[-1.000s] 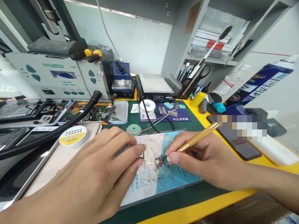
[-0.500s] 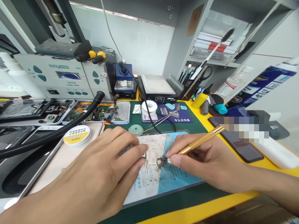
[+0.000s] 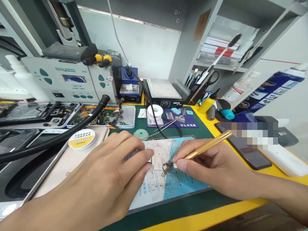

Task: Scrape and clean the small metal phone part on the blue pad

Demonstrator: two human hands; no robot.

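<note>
Small dark-and-silver circuit board [image 3: 166, 168] sits at the right fingertips over a blue-and-white printed mat [image 3: 183, 189]; can't tell if it's lifted. Right hand [image 3: 204, 166]: grip pinched closed on a slim gold metal pen-shaped tool [image 3: 207, 146], held low, probably for fine control. Left hand [image 3: 113, 170]: fingers curled, contents hidden from where I stand, grip can't be told; maybe steadying something. Further back, thin silver tweezers [image 3: 169, 123] and a white plastic spool [image 3: 159, 115], presumably kept within reach.
</note>
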